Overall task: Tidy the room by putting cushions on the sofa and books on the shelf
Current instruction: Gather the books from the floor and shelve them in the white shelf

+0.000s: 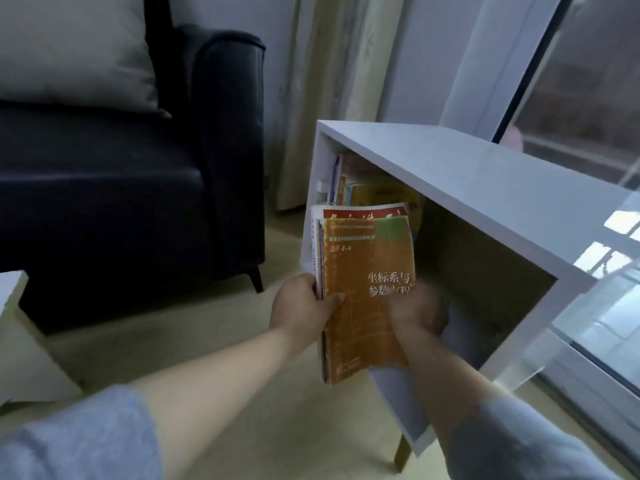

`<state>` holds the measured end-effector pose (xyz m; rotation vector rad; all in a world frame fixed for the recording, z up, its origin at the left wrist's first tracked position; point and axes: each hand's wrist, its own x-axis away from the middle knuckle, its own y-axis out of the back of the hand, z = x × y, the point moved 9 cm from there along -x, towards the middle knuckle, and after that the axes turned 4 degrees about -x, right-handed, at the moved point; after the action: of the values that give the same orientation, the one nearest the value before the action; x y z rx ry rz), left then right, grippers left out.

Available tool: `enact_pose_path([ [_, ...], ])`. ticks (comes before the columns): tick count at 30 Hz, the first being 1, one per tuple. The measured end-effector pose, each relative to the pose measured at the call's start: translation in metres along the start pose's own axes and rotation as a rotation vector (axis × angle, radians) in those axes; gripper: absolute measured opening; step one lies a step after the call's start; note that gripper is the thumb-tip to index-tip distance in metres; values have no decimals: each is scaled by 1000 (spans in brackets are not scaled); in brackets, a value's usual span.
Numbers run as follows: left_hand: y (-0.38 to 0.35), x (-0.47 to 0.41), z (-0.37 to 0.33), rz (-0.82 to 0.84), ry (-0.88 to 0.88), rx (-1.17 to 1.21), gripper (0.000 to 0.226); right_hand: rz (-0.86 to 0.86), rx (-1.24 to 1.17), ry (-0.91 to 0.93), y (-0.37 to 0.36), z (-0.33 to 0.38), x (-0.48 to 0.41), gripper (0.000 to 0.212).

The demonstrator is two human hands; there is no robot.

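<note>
The left hand [298, 306] pinches the books [367, 265] at their left edge, the right hand [415, 317] grips their right edge, their long axis pointing far into the shelf [450, 168] opening just beyond.

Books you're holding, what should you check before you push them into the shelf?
1. Left grip holds the held books at their left edge: ok.
2. Right grip holds their right edge: ok, though it is blurred.
3. Held books squared up: not ok, because the red one behind sticks out above the orange one.
4. Free room in the shelf to the right of the shelved books: ok.
5. Shelf floor where they will stand: cannot tell, because the held books hide it.
</note>
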<state>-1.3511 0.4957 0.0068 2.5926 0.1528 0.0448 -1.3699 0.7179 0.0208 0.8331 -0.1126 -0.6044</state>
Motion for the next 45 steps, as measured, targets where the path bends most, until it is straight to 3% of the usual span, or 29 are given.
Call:
enact_pose_path([
  [5, -19, -45, -13, 41, -32, -23, 21, -68, -104, -53, -15, -11, -39, 36],
  [13, -47, -99, -10, 99, -236, -30, 32, -245, -339, -38, -35, -23, -70, 36],
  [17, -61, -123, -24, 97, -330, -42, 25, -324, -388, -48, -39, -33, -93, 39],
  [21, -68, -141, -23, 72, -356, -72, 28, -328, -420, -108, -61, -49, -104, 37],
  [29, -75, -154, -14, 9, -348, -25, 29, -348, -494, -39, -76, -43, -131, 34],
  [34, -75, -154, -13, -30, -307, -181, 32, -279, -511, -60, -86, -43, -141, 48],
  [40, -76, -165, -29, 104, -343, -650, 39, -103, -560, -87, -110, -46, -135, 71],
  [45, -80, -161, -12, 139, -313, -602, 38, -71, -564, -127, -127, -55, -131, 83],
])
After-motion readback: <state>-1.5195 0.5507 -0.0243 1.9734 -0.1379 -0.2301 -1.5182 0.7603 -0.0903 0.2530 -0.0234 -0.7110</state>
